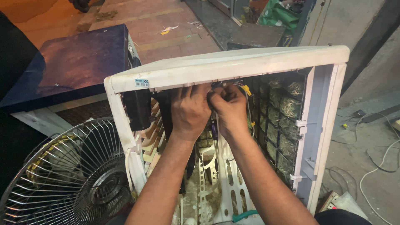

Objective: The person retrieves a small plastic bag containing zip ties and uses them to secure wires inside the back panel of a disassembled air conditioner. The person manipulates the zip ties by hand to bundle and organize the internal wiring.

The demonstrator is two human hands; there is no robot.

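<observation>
Both hands work wires (243, 88) inside cooler (233, 66); fan grille (62, 179) alongside.

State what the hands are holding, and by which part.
Both hands, left and right, pinch the wires under the cooler's top panel; exact grip point is hidden.

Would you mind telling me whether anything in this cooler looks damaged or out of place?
The white cooler shell is open and grimy, with dirt on its floor. Loose wires hang out under the top edge, where the left hand and right hand work. A round fan grille sits detached beside it.
</observation>
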